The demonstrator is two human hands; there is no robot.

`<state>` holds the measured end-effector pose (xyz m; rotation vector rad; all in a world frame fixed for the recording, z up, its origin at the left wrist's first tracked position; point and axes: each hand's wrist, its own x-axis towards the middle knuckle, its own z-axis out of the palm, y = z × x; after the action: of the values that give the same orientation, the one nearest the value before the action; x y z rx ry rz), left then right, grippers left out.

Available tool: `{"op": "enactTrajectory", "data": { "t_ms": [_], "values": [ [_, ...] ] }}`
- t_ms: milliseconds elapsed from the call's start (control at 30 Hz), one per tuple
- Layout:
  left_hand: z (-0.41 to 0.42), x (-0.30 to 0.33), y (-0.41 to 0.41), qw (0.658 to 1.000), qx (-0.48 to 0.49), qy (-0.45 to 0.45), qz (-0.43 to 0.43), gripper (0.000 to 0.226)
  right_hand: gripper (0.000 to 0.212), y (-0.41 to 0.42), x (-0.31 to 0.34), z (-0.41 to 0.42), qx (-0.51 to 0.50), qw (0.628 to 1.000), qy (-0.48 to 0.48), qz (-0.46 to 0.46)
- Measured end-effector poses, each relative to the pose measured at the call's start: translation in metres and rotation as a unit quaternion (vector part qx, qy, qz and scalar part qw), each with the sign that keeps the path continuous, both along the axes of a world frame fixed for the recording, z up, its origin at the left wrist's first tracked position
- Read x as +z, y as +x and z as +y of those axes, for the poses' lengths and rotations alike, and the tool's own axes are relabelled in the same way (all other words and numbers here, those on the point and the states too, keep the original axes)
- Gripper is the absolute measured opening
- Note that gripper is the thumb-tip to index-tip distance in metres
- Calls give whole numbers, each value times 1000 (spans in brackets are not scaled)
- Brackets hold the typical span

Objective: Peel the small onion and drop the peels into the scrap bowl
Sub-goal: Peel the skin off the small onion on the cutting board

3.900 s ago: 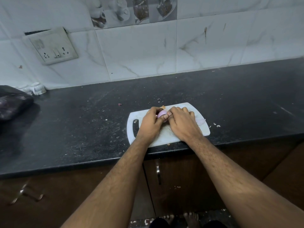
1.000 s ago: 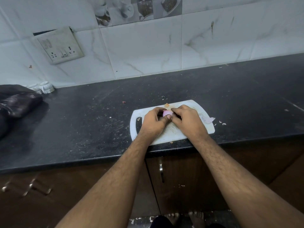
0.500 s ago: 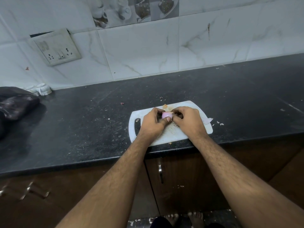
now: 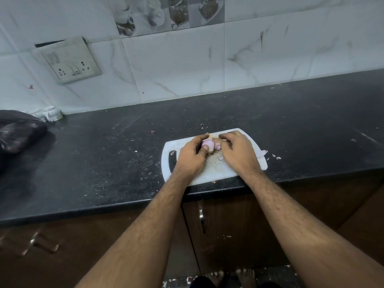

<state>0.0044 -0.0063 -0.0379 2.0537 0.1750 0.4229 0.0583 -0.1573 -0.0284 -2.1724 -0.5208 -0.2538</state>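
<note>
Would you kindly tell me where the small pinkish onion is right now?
The small pinkish onion sits centre-frame, pinched between the left hand and right hand, above the white plastic cutting board.

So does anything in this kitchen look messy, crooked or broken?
Yes. The switch plate hangs crooked, with a dark gap in the wall above it. Onion peel scraps lie loose at the right end of the cutting board and on the counter beside it. No scrap bowl is in view.
</note>
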Motion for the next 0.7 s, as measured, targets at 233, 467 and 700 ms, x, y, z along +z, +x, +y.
{"op": "enactTrajectory", "data": {
  "t_ms": [233, 467, 700],
  "values": [
    [-1, 0, 1, 998, 15, -53, 2, 25, 29, -1, -2, 1, 47, 997, -55, -29],
    [3, -3, 1, 997, 13, -73, 6, 22, 28, -4, 1, -2, 81, 996, -37, -15],
    [7, -5, -1, 993, -17, -119, 13, 24, 26, -5, 3, -6, 86, 996, 11, 18]
  ]
}}
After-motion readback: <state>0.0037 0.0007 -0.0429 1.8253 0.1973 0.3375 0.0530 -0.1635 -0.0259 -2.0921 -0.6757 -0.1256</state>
